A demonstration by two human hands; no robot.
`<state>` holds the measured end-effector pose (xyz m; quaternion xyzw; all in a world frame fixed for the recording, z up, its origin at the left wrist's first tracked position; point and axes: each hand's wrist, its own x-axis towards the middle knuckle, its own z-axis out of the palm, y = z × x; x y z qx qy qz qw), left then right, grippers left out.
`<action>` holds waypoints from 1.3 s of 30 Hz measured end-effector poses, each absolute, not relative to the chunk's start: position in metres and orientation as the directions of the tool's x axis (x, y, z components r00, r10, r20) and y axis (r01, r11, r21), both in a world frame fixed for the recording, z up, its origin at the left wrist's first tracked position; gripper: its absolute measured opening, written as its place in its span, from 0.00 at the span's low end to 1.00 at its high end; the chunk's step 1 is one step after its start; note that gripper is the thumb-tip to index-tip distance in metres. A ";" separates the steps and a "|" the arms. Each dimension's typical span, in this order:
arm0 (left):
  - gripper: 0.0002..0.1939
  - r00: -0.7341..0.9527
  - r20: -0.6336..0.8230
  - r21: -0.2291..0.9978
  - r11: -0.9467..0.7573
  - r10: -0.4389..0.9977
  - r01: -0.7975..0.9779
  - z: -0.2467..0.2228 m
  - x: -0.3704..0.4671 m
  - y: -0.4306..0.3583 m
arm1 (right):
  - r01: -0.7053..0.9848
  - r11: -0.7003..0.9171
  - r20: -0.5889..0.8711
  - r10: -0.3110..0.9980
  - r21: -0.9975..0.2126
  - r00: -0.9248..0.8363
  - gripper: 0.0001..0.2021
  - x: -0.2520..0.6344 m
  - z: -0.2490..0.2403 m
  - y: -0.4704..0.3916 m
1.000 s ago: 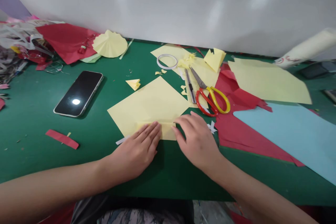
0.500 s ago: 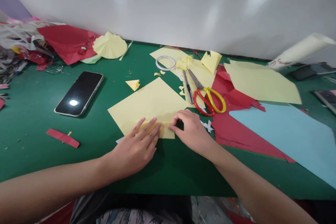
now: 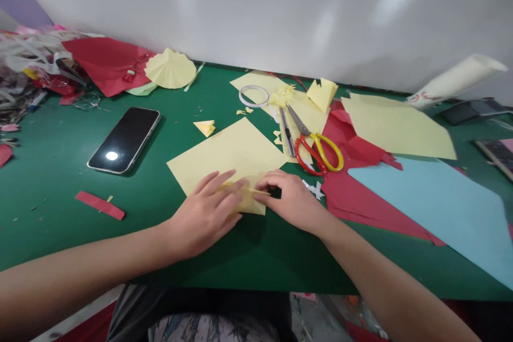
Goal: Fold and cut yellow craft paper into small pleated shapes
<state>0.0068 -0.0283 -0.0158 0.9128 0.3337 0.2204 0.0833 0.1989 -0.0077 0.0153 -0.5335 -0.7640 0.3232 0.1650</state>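
A sheet of yellow paper [image 3: 228,152] lies at an angle on the green table, its near part folded into a narrow strip that stands up a little. My left hand [image 3: 208,208] rests over the near left part of the sheet, fingers stretched out and slightly blurred, touching the fold. At the fold's right end, my right hand [image 3: 286,197] pinches the paper between thumb and fingers. Just beyond that hand lie scissors [image 3: 318,152] with one red and one yellow handle, and a utility knife [image 3: 287,133]. The fold under my left fingers is partly hidden.
On the left lie a phone [image 3: 124,141] and a red paper strip [image 3: 100,204]. Behind the sheet are a tape roll [image 3: 254,96], a small folded yellow piece [image 3: 204,127] and a pleated yellow fan [image 3: 170,69]. Blue paper [image 3: 433,197] and red paper [image 3: 360,200] cover the right side.
The folded strip at the near edge has risen from lying flat. My left hand has shifted slightly left and its fingers have moved along the fold. My right hand keeps its pinch.
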 end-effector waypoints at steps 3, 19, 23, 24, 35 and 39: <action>0.17 0.447 0.326 0.587 -0.550 0.833 0.595 -0.007 0.006 -0.022 | 0.615 0.212 -0.069 0.914 -0.760 -0.400 0.02 0.200 0.018 -0.008; 0.10 0.346 -0.111 0.863 -0.082 0.932 0.498 0.013 0.002 -0.012 | 0.346 0.008 -0.037 0.992 -0.938 -0.123 0.12 0.201 0.018 -0.015; 0.12 0.391 -0.098 0.875 -0.108 0.915 0.472 0.014 0.002 -0.012 | 0.368 0.025 -0.010 0.996 -0.929 -0.093 0.12 0.201 0.020 -0.017; 0.12 0.403 -0.093 0.877 -0.117 0.910 0.466 0.015 0.001 -0.012 | 0.372 0.041 0.008 0.996 -0.927 -0.090 0.11 0.201 0.021 -0.018; 0.11 0.415 -0.079 0.870 -0.140 0.907 0.473 0.017 0.001 -0.012 | 0.275 0.020 -0.016 0.992 -0.961 -0.127 0.07 0.198 0.018 -0.019; 0.11 0.430 -0.092 0.859 -0.147 0.898 0.490 0.016 0.001 -0.013 | 0.291 0.010 -0.032 0.990 -0.957 -0.139 0.08 0.199 0.017 -0.018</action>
